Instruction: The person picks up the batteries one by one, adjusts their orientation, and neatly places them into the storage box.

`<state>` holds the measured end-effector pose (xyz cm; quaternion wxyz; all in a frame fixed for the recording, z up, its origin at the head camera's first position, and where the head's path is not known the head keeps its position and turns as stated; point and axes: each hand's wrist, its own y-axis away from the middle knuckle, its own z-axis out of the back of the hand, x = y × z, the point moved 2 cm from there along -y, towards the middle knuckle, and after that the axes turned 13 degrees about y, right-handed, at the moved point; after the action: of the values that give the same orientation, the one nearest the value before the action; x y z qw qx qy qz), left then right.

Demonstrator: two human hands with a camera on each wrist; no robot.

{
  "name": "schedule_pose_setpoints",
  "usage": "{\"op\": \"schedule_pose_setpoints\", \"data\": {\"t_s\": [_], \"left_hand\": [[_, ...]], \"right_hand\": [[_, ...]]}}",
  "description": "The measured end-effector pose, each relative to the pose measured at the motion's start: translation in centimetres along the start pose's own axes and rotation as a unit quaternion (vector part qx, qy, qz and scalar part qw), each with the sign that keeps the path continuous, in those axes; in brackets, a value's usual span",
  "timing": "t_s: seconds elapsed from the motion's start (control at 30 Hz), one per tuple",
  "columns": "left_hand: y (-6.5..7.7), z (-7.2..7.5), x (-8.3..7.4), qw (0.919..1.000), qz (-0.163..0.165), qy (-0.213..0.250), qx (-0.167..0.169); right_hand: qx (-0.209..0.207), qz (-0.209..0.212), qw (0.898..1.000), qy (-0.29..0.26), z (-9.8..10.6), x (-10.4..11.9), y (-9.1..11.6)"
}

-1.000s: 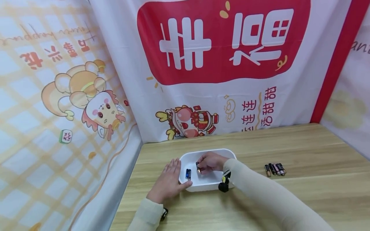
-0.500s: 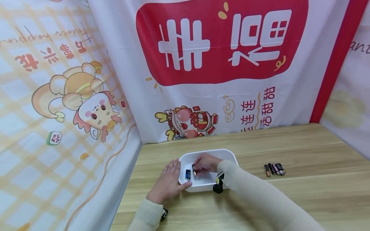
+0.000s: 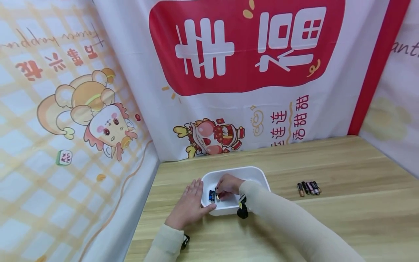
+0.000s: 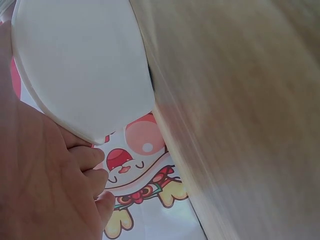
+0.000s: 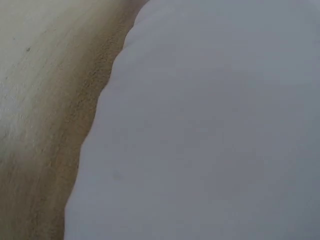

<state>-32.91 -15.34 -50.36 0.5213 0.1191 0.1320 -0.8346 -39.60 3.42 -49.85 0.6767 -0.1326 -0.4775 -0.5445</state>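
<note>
A white plastic tray point(image 3: 253, 173) stands on the wooden table. Against its left end rests my left hand point(image 3: 189, 207), fingers straight along the rim and thumb over the near left corner. In the left wrist view, the left hand point(image 4: 45, 175) touches the outside of the tray point(image 4: 82, 65). Inside the tray, my right hand point(image 3: 229, 186) pinches a dark battery point(image 3: 217, 194) with a copper-coloured end. Close to its left lie a blue battery and a dark battery point(image 3: 212, 196), side by side. The right wrist view shows mostly pale cloth and tabletop; that hand is hidden there.
Several batteries point(image 3: 308, 188) lie in a row on the table point(image 3: 327, 218) to the right of the tray. A printed cloth point(image 3: 248, 91) hangs behind the table, and another cloth point(image 3: 82, 145) hangs at the left.
My right hand has moved left inside the tray, bringing its battery beside those lying there. The left hand keeps its place on the tray's left end. The head view has shifted slightly.
</note>
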Motion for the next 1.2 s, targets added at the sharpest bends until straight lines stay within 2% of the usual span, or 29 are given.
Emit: {"op": "schedule_pose_setpoints", "data": {"t_s": [0.17, 0.43, 0.8, 1.2], "left_hand": [[-0.1, 0.0, 0.1, 0.9999, 0.010, -0.002, 0.003], [0.0, -0.1, 0.0, 1.0000, 0.002, 0.003, 0.003], [0.0, -0.2, 0.0, 0.9999, -0.008, 0.004, -0.004], [-0.2, 0.0, 0.0, 1.0000, -0.006, -0.001, -0.002]], "right_hand": [[-0.015, -0.008, 1.000, 0.015, -0.3, 0.4, -0.1], [-0.028, -0.039, 0.998, 0.037, -0.5, 0.5, -0.2], [-0.042, -0.040, 0.998, 0.039, -0.8, 0.6, -0.5], [-0.064, -0.052, 0.994, 0.076, -1.0, 0.2, -1.9]]}}
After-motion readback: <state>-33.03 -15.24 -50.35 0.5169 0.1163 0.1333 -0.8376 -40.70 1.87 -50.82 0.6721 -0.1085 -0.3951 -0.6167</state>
